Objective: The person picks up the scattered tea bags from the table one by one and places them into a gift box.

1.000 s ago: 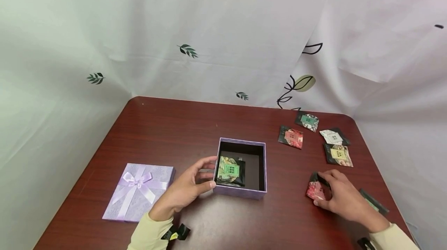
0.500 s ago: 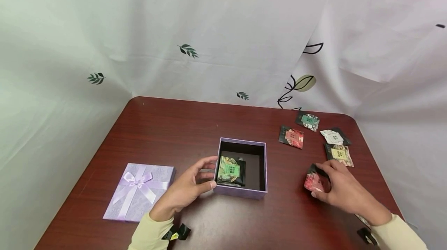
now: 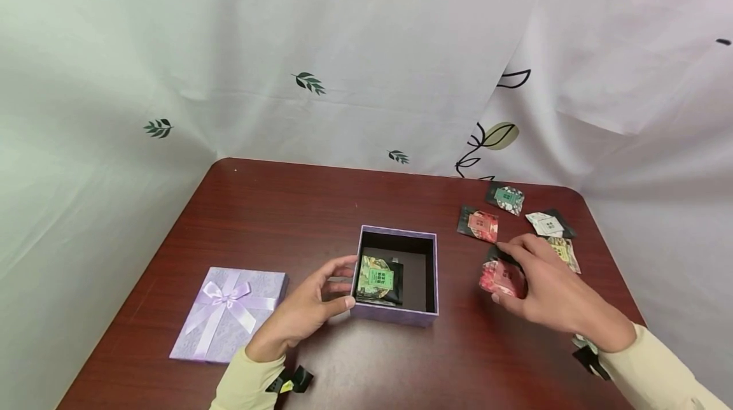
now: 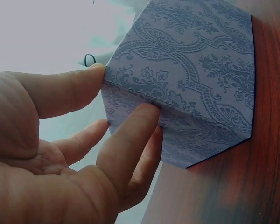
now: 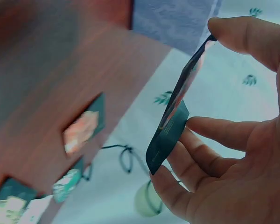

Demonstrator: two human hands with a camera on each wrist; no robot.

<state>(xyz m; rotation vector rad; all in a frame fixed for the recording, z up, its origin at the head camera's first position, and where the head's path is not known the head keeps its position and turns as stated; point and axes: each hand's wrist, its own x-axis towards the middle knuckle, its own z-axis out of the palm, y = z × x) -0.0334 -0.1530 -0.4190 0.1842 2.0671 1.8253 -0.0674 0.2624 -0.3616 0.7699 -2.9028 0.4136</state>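
My left hand (image 3: 314, 300) rests its fingertips on the left wall of a lidless lilac box (image 3: 395, 316), with the thumb at the near left corner. In the left wrist view, straight fingers touch the patterned side of this box (image 4: 186, 60). A green-labelled sachet (image 3: 378, 279) lies inside, at the box's left. To the right of the box, my right hand (image 3: 550, 286) holds a red-and-black sachet (image 3: 502, 277) between thumb and fingers. This sachet (image 5: 170, 135) shows edge-on and bent in the right wrist view.
A lilac lid (image 3: 229, 314) with a ribbon bow lies left of the box. Farther back right are a red sachet (image 3: 478, 224), a teal one (image 3: 506, 198), a white one (image 3: 546, 224) and a yellow one (image 3: 564, 251). Another packet (image 3: 585, 343) is partly hidden under the right wrist.
My right hand has moved left and away from me, carrying the red-and-black sachet, and now partly covers the yellow sachet. The left hand and box have stayed put.
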